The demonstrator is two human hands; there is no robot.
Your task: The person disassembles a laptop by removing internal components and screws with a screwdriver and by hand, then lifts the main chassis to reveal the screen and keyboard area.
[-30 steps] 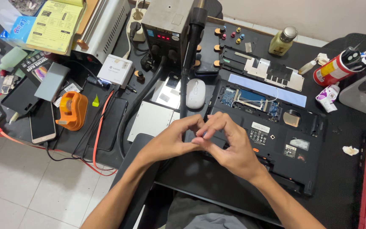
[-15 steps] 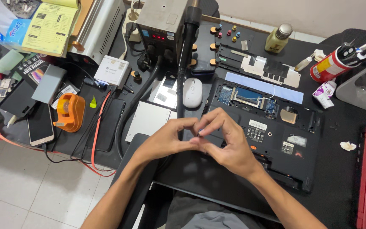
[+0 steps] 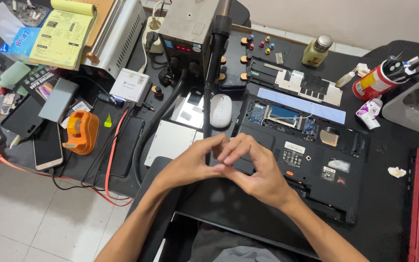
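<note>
both hands meet fingertip to fingertip above the opened laptop base (image 3: 306, 160) on the worktop (image 3: 394, 204): left hand (image 3: 190, 167) and right hand (image 3: 255, 170) curled narrow, seemingly working some tiny part i cannot make out. any next move would call for a steady pinch, by my judgement.

ahead: white mouse (image 3: 220, 110), black hose (image 3: 208, 104) block | right: opened laptop (image 3: 306, 160) (low, passable above)
</note>
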